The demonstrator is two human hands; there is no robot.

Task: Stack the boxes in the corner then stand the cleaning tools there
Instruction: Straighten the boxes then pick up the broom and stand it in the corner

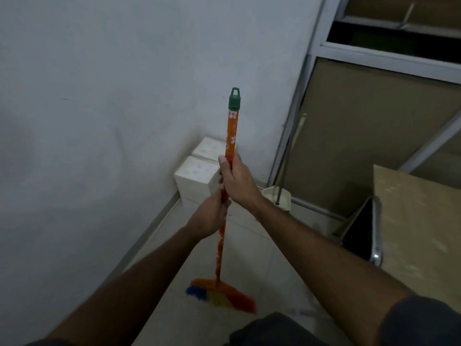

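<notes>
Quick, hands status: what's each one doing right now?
Left hand: closed around the broom handle, lower grip.
Right hand: closed around the same handle, above the left.

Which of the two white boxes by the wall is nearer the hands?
The front box, the one closer to the camera. Its right edge sits just behind the left hand on the broom; the rear box is deeper in the corner.

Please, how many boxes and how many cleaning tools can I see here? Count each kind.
White boxes: 2, near box and far box, by the wall in the corner.
Cleaning tools: 2, orange broom in both hands, dustpan standing by the partition.
Total: 4
</notes>
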